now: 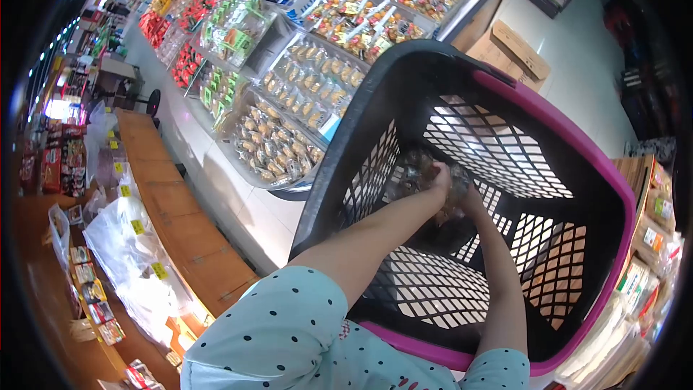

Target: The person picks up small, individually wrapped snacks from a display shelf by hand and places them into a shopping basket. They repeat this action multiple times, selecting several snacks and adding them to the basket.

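Both my arms reach deep into a large black shopping basket point(317, 195) with a pink rim. My left hand point(440, 175) is closed at the top of a bunch of clear plastic packets point(409, 173) with dark or brown contents, low in the basket. Close beside it, my right hand point(472, 201) grips the right side of the same bunch, its fingers mostly hidden behind the plastic. What the packets contain is too dim to make out.
Behind the basket, a display stand holds trays of wrapped snacks point(274, 141) and colourful bagged sweets point(361, 25). Flattened cardboard point(509, 54) lies at its right. A brown wooden counter point(170, 198) with white plastic bags point(133, 253) runs along the left. Packaged goods point(650, 238) stand at right.
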The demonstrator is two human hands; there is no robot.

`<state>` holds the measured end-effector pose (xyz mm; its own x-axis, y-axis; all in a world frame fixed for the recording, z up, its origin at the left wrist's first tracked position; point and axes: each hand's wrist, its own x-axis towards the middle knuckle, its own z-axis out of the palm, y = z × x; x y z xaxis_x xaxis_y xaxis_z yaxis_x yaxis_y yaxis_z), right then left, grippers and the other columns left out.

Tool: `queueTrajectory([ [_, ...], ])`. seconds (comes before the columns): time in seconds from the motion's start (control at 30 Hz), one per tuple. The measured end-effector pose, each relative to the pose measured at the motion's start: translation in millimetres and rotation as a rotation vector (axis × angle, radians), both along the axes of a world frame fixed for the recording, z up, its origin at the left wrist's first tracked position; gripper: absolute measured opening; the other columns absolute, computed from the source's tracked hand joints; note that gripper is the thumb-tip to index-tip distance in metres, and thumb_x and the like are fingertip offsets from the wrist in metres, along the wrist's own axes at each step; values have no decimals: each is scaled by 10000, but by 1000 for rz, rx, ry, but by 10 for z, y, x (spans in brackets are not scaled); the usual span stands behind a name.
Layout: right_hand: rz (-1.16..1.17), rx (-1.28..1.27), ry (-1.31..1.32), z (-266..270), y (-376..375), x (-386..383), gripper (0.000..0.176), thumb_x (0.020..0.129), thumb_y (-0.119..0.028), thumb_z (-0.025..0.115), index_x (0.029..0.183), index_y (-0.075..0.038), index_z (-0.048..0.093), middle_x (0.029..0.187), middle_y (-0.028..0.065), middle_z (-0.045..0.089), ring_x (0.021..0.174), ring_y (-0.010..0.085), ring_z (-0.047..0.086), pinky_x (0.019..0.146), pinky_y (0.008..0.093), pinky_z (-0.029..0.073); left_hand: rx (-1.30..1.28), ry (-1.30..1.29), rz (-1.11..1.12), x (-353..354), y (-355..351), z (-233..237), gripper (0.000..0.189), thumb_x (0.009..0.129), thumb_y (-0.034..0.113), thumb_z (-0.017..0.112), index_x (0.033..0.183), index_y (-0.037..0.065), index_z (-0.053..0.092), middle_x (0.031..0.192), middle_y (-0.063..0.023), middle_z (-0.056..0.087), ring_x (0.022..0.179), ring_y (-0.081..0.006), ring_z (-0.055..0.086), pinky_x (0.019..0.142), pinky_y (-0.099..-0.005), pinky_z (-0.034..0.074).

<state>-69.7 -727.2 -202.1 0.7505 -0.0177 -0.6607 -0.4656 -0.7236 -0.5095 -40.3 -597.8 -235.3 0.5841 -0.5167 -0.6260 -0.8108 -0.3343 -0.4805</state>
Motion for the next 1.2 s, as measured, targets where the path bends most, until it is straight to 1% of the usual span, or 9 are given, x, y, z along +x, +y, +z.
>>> queueTrajectory([
  [0.03, 2, 35, 14, 32, 13, 4, 969, 573, -234, 845, 1336, 43, 314, 1253, 251, 508, 1198, 363, 476, 991, 386, 399, -14, -82, -41, 1, 23, -3, 362, 760, 285, 647, 1031, 45, 640, 976, -121, 625, 905, -299, 578, 676, -485, 462],
  [0.2, 36, -47, -34, -3, 88, -41, 931, 575, -318, 836, 1327, 4, 391, 1266, 211, 518, 1206, 322, 481, 995, 373, 394, 394, 53, 6, 172, -186, -308, 492, 738, 357, 661, 1128, 60, 622, 1078, -175, 598, 941, -339, 558, 736, -539, 442],
  [0.3, 442, -48, -321, 122, 125, 37, 742, 715, -230, 730, 1308, 31, 368, 1092, 253, 605, 1070, 398, 560, 904, 422, 451, 231, 11, 254, -1068, -2233, -71, 444, 749, 336, 651, 1094, 58, 623, 1040, -154, 610, 900, -315, 572, 704, -505, 451],
  [0.5, 531, 18, -267, 736, 564, 663, 705, 700, -266, 739, 1274, 2, 427, 1113, 229, 603, 1082, 372, 558, 910, 410, 447, -130, -117, 741, -426, -2195, 817, 351, 770, 295, 631, 1026, 55, 624, 964, -113, 636, 818, -269, 598, 640, -437, 469],
  [0.73, 594, 124, -162, 937, -407, 482, 664, 683, -307, 749, 1233, -33, 497, 1138, 202, 600, 1097, 341, 556, 916, 396, 441, -504, -242, 1153, 166, -502, 2331, 263, 791, 254, 610, 958, 51, 626, 888, -71, 662, 735, -222, 625, 577, -369, 487],
  [0.87, 592, 209, -117, 1096, -276, 503, 643, 673, -330, 755, 1210, -53, 536, 1152, 186, 599, 1105, 323, 554, 920, 388, 438, -899, 542, -64, -296, 978, 4044, 286, 777, 334, 661, 800, 50, 640, 762, -91, 641, 842, -249, 619, 695, -386, 484],
  [0.93, 633, -249, -184, 2062, 277, 439, 569, 721, -296, 731, 1189, -35, 541, 1137, 207, 600, 1092, 333, 560, 910, 389, 443, -1134, 500, -15, -553, 1590, 4628, 275, 807, 309, 637, 881, 45, 623, 810, -97, 629, 842, -285, 603, 710, -394, 481],
  [1.13, 506, -174, -338, 3179, 693, 197, 508, 772, -229, 711, 1176, 13, 519, 1042, 211, 613, 939, 308, 615, 824, 365, 488, -1795, 434, 352, -1084, 3424, 4417, 188, 883, 140, 582, 1027, 19, 574, 968, -104, 618, 904, -247, 608, 785, -347, 479],
  [1.2, 421, -96, -405, 3318, 773, 83, 535, 775, -230, 708, 1202, 18, 502, 1055, 215, 611, 934, 298, 620, 805, 354, 492, -1918, 536, 832, -1292, 3957, 4103, 188, 903, 140, 567, 1048, 20, 573, 948, -75, 626, 871, -154, 602, 758, -296, 473],
])
